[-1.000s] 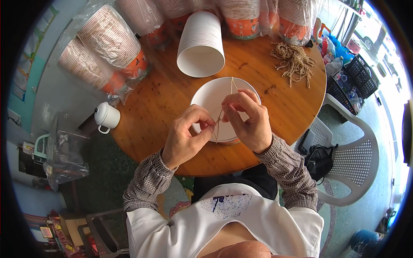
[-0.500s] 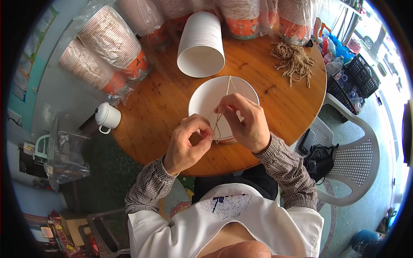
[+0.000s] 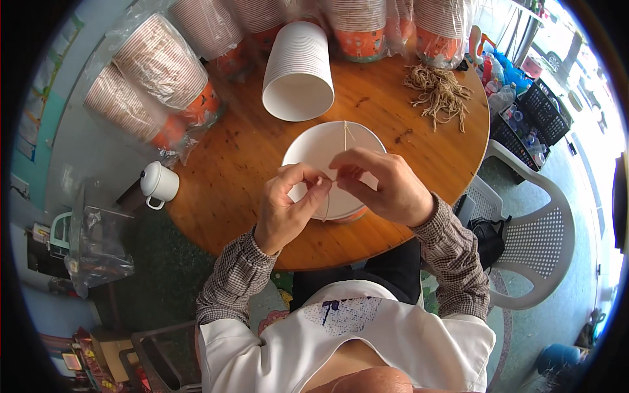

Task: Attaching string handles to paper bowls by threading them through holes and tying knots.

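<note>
A white paper bucket (image 3: 310, 148) stands upright on the table in front of me, a bit of orange showing low on its outside. Thin tan string (image 3: 345, 136) runs from its far rim across the opening toward my fingers, and a strand also hangs by the near rim. Over the near half of the opening, my left hand (image 3: 283, 206) pinches the string between thumb and forefinger. Close against it, my right hand (image 3: 396, 191) has its fingers closed on the string too. My fingertips hide the spot where the strands meet.
Behind the bucket, a nested stack of white paper buckets (image 3: 298, 65) lies on the round wooden table (image 3: 223, 216). Plastic-wrapped stacks (image 3: 160, 62) line the far edge. A tangle of string (image 3: 439, 92) lies far right, a white lidded mug (image 3: 161, 181) left. A plastic chair (image 3: 537, 242) stands right.
My hands have come together, fingertips now meeting over the bucket. The loop that showed between them has drawn down, and my right hand has dropped slightly. The whole view has shifted a little.
</note>
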Action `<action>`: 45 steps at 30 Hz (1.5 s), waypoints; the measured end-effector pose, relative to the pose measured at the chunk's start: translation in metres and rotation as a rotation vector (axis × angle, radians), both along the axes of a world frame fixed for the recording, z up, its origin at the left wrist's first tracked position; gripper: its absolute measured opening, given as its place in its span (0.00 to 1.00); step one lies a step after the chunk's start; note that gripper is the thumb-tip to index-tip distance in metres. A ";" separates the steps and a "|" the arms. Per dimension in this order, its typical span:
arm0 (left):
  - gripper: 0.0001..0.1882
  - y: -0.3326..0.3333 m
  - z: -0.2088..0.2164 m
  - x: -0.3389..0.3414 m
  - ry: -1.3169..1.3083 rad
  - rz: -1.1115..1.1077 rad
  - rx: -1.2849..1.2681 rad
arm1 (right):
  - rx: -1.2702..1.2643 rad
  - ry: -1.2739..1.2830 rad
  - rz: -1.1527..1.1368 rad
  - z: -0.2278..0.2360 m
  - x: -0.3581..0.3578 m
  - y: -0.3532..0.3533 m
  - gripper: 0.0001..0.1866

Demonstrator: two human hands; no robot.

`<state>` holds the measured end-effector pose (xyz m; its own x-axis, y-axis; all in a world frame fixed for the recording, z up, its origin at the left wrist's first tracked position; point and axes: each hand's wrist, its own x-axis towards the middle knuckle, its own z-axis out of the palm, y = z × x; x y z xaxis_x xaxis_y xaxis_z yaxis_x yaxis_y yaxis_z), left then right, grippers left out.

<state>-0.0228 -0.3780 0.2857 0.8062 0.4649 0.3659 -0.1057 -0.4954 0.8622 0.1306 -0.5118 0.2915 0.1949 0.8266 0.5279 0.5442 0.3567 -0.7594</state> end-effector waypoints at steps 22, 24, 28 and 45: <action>0.06 -0.007 -0.013 -0.018 -0.058 0.082 0.862 | 0.177 -0.106 -0.705 -0.072 0.052 0.000 0.04; 0.09 -0.008 -0.011 -0.020 -0.042 0.100 0.953 | 0.121 -0.064 -0.599 -0.092 0.039 -0.008 0.05; 0.13 -0.007 -0.007 -0.023 -0.002 0.135 1.116 | 0.152 -0.436 -0.540 -0.121 0.003 -0.023 0.14; 0.09 0.181 -0.094 -0.112 -0.235 0.527 -0.543 | 0.058 -0.406 -0.467 -0.115 -0.009 -0.033 0.21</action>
